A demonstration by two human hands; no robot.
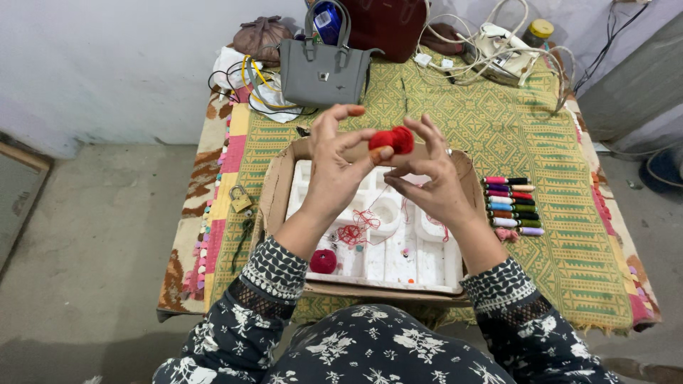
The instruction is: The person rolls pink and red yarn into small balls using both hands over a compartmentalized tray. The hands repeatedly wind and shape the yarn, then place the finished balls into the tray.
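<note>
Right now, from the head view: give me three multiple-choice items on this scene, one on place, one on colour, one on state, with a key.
1. Where does the row of thread spools lie?
A. On the patterned cloth, right of the cardboard box
B. Inside the grey handbag
C. On the bare floor

2. What colour is the pompom held between the hands?
A. Blue
B. Red
C. White

3. How does the grey handbag stand?
A. Flat on its side
B. Hanging from the wall
C. Upright at the far edge of the cloth

Key: 1 A, the spools rest on the patterned cloth beside the cardboard box. 2 B, the left hand and right hand pinch a red tuft. 3 C, its handles point up.
</note>
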